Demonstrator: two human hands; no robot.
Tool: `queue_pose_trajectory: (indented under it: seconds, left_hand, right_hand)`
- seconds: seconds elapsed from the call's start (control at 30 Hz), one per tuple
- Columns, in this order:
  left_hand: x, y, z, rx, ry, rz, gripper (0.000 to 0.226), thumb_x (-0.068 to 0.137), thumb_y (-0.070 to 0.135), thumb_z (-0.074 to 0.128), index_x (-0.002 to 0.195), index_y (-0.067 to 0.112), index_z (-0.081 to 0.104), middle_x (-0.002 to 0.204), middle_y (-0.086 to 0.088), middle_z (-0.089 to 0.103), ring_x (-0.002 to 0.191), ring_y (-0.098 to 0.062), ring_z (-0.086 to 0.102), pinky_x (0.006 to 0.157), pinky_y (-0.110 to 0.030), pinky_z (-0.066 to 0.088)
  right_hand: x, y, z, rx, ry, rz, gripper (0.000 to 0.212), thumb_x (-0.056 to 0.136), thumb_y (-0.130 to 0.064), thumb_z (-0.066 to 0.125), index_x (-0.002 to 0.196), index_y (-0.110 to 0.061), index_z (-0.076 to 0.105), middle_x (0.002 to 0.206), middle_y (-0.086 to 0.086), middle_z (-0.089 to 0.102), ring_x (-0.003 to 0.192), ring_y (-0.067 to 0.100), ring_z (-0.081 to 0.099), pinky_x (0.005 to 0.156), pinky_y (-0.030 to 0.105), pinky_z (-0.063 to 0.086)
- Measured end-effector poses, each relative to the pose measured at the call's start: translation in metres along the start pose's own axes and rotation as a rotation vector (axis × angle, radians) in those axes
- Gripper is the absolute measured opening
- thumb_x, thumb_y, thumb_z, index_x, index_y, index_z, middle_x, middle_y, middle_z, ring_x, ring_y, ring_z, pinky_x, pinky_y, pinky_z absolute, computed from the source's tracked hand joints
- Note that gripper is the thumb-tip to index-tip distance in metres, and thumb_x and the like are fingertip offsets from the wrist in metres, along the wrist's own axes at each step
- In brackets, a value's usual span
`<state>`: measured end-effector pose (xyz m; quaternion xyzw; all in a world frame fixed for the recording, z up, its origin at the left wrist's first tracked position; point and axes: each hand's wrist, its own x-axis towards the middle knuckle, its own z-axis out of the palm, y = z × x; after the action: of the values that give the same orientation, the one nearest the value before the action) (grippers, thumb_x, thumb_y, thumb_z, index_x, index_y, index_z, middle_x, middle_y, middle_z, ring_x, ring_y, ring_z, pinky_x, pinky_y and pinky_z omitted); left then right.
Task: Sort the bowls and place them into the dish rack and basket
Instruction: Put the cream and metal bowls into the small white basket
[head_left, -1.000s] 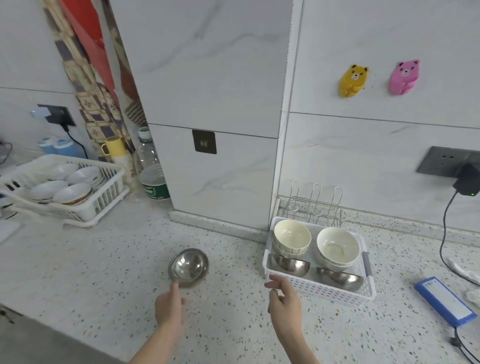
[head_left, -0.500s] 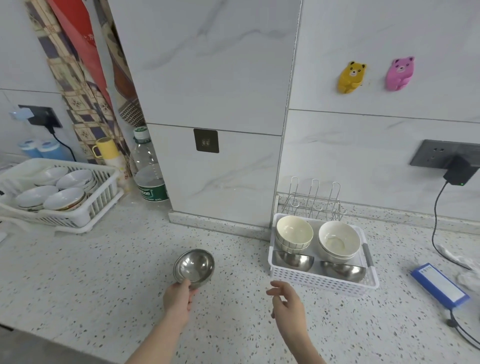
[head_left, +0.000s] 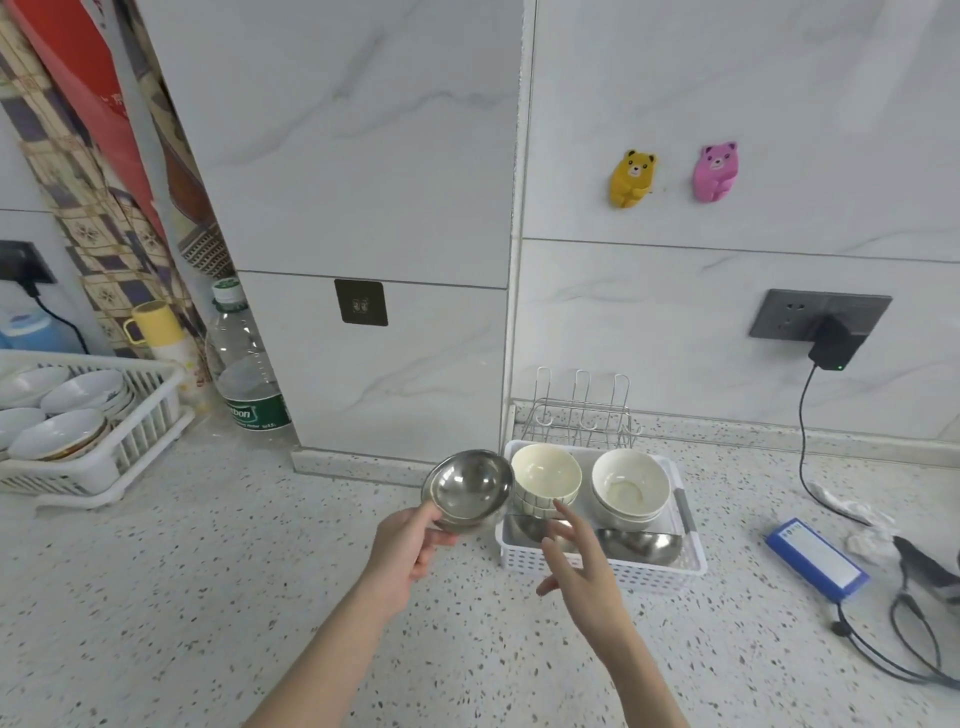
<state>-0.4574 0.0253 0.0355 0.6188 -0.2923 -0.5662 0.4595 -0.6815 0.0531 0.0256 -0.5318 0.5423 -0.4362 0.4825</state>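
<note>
The left hand (head_left: 410, 540) grips a steel bowl (head_left: 467, 488) by its near rim, thumb on the edge and fingers under it, and holds it above the counter (head_left: 208, 597), tilted so the hollow faces the camera; I think this grip is chosen because the thin rim is the easiest part to pinch. The bowl is just beside the left wall of the white basket (head_left: 675, 569). The right hand (head_left: 576, 561) is released, fingers spread and holding nothing, over the front of the basket, probably ready to receive or steady the bowl. Inside the basket two steel bowls (head_left: 641, 543) lie in front and stacked ceramic bowls (head_left: 628, 480) behind, so metal seems to belong in the front row. Far left, the dish rack (head_left: 130, 447) keeps shallow white bowls.
</note>
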Motion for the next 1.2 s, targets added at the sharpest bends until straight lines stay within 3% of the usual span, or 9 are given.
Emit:
queue_pose_trajectory:
  seconds: [0.2,0.33,0.43,0.5,0.7,0.87,0.93,1.07,1.2]
  left_hand:
    - [-0.004,0.006,0.033,0.058,-0.134,-0.08,0.024,0.092,0.018,0.058,0.104,-0.001,0.067,0.085,-0.019,0.076,0.039,-0.008,0.036,0.036,-0.019,0.025]
    - [-0.004,0.003,0.04,0.106,-0.22,-0.107,0.026,0.093,0.017,0.056,0.105,-0.004,0.066,0.085,-0.021,0.075,0.04,-0.009,0.037,0.036,-0.019,0.026]
    - [-0.004,0.006,0.043,0.134,-0.259,-0.13,0.024,0.092,0.014,0.056,0.104,-0.004,0.066,0.08,-0.021,0.074,0.039,-0.009,0.037,0.036,-0.018,0.027]
    - [-0.004,0.009,0.045,0.159,-0.276,-0.138,0.023,0.091,0.015,0.056,0.102,-0.004,0.066,0.077,-0.018,0.074,0.039,-0.009,0.037,0.035,-0.018,0.027]
    - [-0.001,0.018,0.047,0.179,-0.297,-0.157,0.027,0.092,0.02,0.056,0.102,-0.004,0.064,0.077,-0.016,0.073,0.04,-0.009,0.036,0.036,-0.018,0.026]
    - [0.0,0.027,0.053,0.169,-0.334,-0.142,0.034,0.093,0.032,0.057,0.103,0.0,0.063,0.073,-0.008,0.071,0.042,-0.009,0.038,0.035,-0.019,0.025]
    - [-0.001,0.033,0.059,0.178,-0.349,-0.122,0.038,0.092,0.04,0.058,0.104,0.004,0.063,0.082,-0.007,0.074,0.044,-0.01,0.041,0.036,-0.019,0.024]
    - [0.001,0.05,0.068,0.243,-0.268,0.046,0.043,0.087,0.055,0.061,0.122,0.034,0.049,0.118,-0.002,0.063,0.074,-0.016,0.058,0.043,-0.02,0.035]
    - [0.009,0.065,0.074,0.313,-0.256,0.207,0.032,0.091,0.055,0.055,0.113,0.033,0.06,0.111,0.004,0.068,0.099,-0.02,0.065,0.062,-0.026,0.041]
  right_hand:
    - [-0.001,-0.008,-0.016,-0.072,-0.039,-0.08,0.052,0.097,-0.025,0.057,0.124,-0.065,0.038,0.134,-0.031,0.041,0.074,0.017,0.074,0.075,0.025,0.054]
    - [-0.002,-0.002,-0.028,-0.092,-0.057,-0.071,0.043,0.098,-0.023,0.055,0.118,-0.06,0.046,0.129,-0.022,0.048,0.074,0.019,0.075,0.081,0.038,0.057]
    - [0.0,-0.005,-0.034,-0.112,-0.042,-0.104,0.045,0.098,-0.023,0.056,0.113,-0.063,0.046,0.127,-0.022,0.05,0.075,0.017,0.074,0.071,0.027,0.057]
    - [0.002,-0.008,-0.037,-0.12,-0.064,-0.115,0.045,0.097,-0.024,0.057,0.119,-0.062,0.046,0.129,-0.027,0.049,0.077,0.016,0.074,0.072,0.027,0.058]
    - [0.01,-0.018,-0.041,-0.255,-0.136,-0.106,0.034,0.097,-0.031,0.058,0.111,-0.061,0.051,0.114,-0.014,0.058,0.068,0.012,0.074,0.068,0.025,0.052]
    - [0.02,-0.03,-0.051,-0.292,-0.079,-0.141,0.031,0.097,-0.027,0.057,0.101,-0.057,0.053,0.102,-0.022,0.065,0.056,0.013,0.072,0.061,0.03,0.052]
    - [0.024,-0.035,-0.056,-0.295,-0.061,-0.156,0.033,0.096,-0.027,0.058,0.099,-0.059,0.052,0.104,-0.027,0.064,0.051,0.015,0.07,0.059,0.031,0.053]
    - [0.033,-0.045,-0.065,-0.232,-0.01,-0.181,0.029,0.094,-0.027,0.063,0.097,-0.055,0.056,0.104,-0.027,0.068,0.048,0.019,0.068,0.056,0.028,0.056]
    - [0.045,-0.051,-0.07,-0.18,0.018,-0.162,0.023,0.094,-0.028,0.063,0.097,-0.05,0.06,0.092,-0.014,0.075,0.062,-0.007,0.065,0.056,0.016,0.049]
